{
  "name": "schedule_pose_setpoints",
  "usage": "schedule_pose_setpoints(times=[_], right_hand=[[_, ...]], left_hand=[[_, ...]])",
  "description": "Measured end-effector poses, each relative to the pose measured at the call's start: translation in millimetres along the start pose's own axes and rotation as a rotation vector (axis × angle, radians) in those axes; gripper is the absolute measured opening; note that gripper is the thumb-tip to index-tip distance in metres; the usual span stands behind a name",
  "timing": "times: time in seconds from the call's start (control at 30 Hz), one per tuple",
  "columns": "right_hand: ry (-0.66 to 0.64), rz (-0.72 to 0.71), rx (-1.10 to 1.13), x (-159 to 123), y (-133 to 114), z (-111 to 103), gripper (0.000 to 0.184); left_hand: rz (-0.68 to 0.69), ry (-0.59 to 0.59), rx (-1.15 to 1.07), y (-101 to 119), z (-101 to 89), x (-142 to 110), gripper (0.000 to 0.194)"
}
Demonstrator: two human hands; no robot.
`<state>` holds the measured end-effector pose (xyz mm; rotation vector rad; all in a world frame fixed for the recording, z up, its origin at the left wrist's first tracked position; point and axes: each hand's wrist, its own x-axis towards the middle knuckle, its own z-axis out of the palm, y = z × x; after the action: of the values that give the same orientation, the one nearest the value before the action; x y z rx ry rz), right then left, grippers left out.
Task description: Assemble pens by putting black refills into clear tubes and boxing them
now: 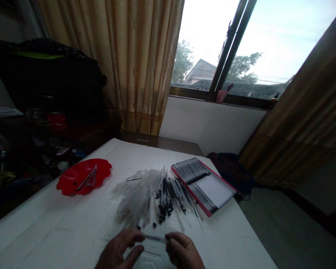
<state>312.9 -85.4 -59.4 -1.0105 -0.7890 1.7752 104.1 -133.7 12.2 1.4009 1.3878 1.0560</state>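
Observation:
Low in the head view, a thin, clear pen barrel spans the gap between my two hands, just above the table. My right hand is closed in a pinch on the barrel's right end. The index fingertip of my left hand meets the other end, while its thumb stands apart below. Just beyond my hands lies a loose pile of clear pen barrels, with black pen caps and dark refills on its right side. A small black cap lies nearest my fingers.
A red-edged box with rows of pens stands right of the pile. On the left, a red scalloped plate holds a few clear pieces. The white table ends at a slanting right edge. Curtains and a window are behind.

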Motion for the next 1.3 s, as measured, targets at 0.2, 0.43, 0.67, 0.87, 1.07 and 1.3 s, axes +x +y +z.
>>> schedule_pose_setpoints(times=[0.2, 0.43, 0.67, 0.87, 1.07, 1.3], right_hand=[[-0.079, 0.060, 0.005, 2, -9, 31, 0.060], [0.057, -0.410, -0.693, 14, -31, 28, 0.031], [0.133, -0.538, -1.435, 21, -12, 41, 0.022], [0.177, -0.633, -0.972, 21, -9, 28, 0.017], [0.085, -0.305, -0.418, 10, -18, 21, 0.041], [0.023, -0.287, -0.332, 6, -21, 26, 0.045]], left_hand=[[0.159, -0.135, 0.089, -25, 3.4, 14, 0.021], [0.104, -0.010, -0.024, -53, 9.8, 19, 0.036], [0.058, -0.004, -0.097, -54, 10.7, 21, 0.042], [0.085, 0.008, -0.054, -49, 10.1, 21, 0.030], [0.100, -0.033, -0.014, -44, 11.0, 21, 0.026], [0.131, -0.038, 0.079, -44, 12.6, 21, 0.026]])
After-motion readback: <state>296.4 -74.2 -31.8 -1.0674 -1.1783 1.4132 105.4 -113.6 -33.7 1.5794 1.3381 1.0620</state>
